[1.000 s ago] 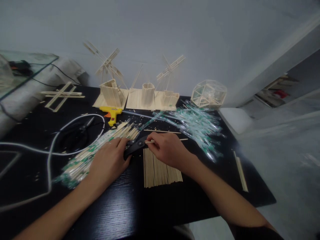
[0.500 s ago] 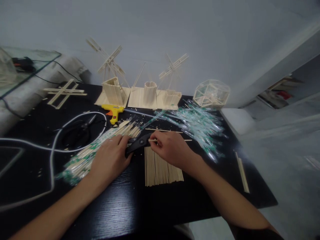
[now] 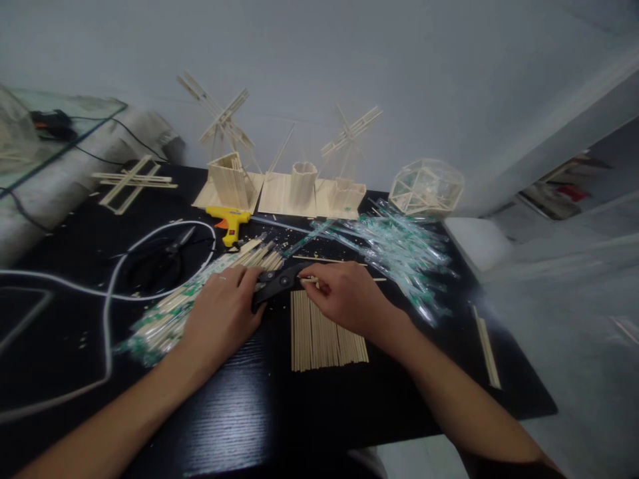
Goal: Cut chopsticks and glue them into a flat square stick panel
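My left hand (image 3: pixel 222 307) is closed around black-handled cutters (image 3: pixel 279 282), whose head points right toward my other hand. Between the thumb and fingers of my right hand (image 3: pixel 344 296) is a thin wooden stick (image 3: pixel 380 279); one end reaches the cutters, the other pokes out on the right. Below the right hand lies a flat row of wooden sticks (image 3: pixel 327 339), side by side, its upper right part covered by that hand. Under and beside my left hand is a heap of chopsticks in clear and green wrappers (image 3: pixel 162 326).
A yellow glue gun (image 3: pixel 229 223) lies behind the left hand, near scissors (image 3: pixel 174 249) and a white cable (image 3: pixel 110 319). Wooden stick models (image 3: pixel 230 183) line the wall. Empty wrappers (image 3: pixel 404 246) pile up at right. Two or so loose sticks (image 3: pixel 485 349) lie near the right edge.
The view has shifted very slightly. Both hands keep nearly the same place, with the stick's near end still at the cutters.
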Demonstrator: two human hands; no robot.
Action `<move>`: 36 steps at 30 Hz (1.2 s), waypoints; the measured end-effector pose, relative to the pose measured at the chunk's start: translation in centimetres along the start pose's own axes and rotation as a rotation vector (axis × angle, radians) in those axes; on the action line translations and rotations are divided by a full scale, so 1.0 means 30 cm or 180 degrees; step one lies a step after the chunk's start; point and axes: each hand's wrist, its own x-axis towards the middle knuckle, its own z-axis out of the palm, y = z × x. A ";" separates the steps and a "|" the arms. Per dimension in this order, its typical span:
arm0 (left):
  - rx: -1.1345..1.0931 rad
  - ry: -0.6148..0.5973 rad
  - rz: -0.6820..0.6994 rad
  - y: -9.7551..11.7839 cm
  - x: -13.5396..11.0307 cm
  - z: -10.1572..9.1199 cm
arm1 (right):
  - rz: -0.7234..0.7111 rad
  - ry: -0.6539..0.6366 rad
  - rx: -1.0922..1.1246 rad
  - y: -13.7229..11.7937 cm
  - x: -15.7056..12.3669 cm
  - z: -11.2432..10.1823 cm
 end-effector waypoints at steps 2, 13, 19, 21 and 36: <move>0.0019 0.0042 0.0015 0.002 0.000 0.000 | 0.0040 -0.0030 -0.0065 -0.002 0.001 0.003; 0.0034 -0.0027 0.0053 0.008 0.000 -0.006 | -0.0081 -0.0205 -0.0420 0.003 0.004 0.017; 0.0016 -0.0078 0.0038 0.009 0.001 0.001 | -0.0127 -0.0371 -0.0604 -0.006 0.005 0.010; -0.0001 -0.0060 0.0084 0.009 -0.001 0.002 | -0.0115 -0.0482 -0.0696 -0.010 0.005 0.008; 0.0016 -0.0038 0.0119 0.007 -0.002 0.005 | -0.0320 -0.0668 -0.1170 -0.016 0.003 0.011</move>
